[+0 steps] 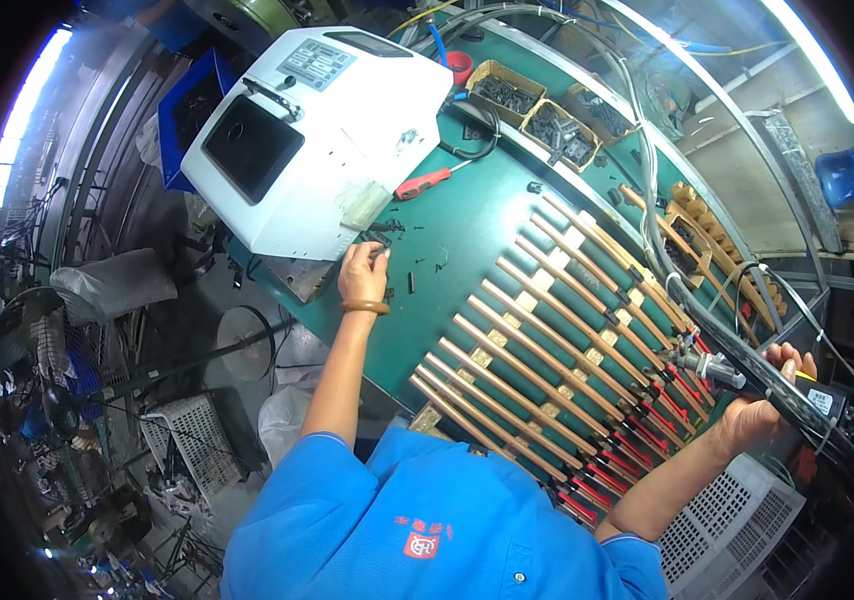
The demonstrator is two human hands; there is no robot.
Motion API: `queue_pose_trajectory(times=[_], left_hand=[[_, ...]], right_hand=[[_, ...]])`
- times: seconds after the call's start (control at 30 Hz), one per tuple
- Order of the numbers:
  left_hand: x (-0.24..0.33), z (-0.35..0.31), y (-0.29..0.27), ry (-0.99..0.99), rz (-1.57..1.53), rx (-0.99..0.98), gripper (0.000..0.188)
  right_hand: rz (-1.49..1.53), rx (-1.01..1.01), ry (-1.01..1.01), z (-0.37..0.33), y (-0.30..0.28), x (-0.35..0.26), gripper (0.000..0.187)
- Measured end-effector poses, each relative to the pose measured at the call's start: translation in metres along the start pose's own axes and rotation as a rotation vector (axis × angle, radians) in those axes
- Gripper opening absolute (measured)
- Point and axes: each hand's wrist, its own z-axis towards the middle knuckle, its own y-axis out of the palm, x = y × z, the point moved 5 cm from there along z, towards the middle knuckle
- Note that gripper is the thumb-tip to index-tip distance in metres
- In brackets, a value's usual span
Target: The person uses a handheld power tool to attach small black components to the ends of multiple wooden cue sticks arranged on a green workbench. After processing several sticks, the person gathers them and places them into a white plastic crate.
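My left hand [365, 272], with a brown bangle at its wrist, is at the lower edge of a white machine [367, 130]. Its fingertips are pinched together over small black parts [383, 228]; what they hold is too small to make out. Over at the right edge of the bench, my right hand [759, 415] is wrapped round a black hand-held power tool [815, 400] with a metal nose. Cables partly hide the tool. Between my hands lies a row of copper-coloured rods [537, 345] with black and red ends, resting across light wooden strips [487, 348].
A screwdriver with a red handle [423, 184] lies beside the machine on the green bench [467, 230]. Boxes of black parts [559, 133] stand along the back. Thick cables [647, 170] run down the right side. White plastic crates [732, 525] and a blue bin [187, 110] flank the bench.
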Motion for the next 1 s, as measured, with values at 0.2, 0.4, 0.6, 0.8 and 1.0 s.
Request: queue_pose_trajectory(times=[0.2,0.4,0.6,0.8,1.0], left_hand=[[0.019,-0.038,0.014,0.268,0.274,-0.078,0.027],[0.021,-0.036,0.014,0.248,0.154,-0.017,0.012],[-0.020,-0.020,-0.037,0.110,0.047,-0.014,0.013],[0.014,-0.012,-0.008,0.766,0.338,-0.010,0.013],[0.017,0.013,0.012,0.899,0.446,-0.186,0.011]], right_hand=[[-0.016,0.003,-0.038,-0.007,0.014,-0.003,0.021],[-0.011,0.001,-0.087,-0.018,0.013,-0.008,0.029],[-0.048,0.129,-0.042,-0.030,-0.011,-0.009,0.036],[-0.093,0.100,0.065,-0.041,-0.012,-0.009,0.015],[-0.092,0.032,0.079,-0.052,-0.009,-0.020,0.014]])
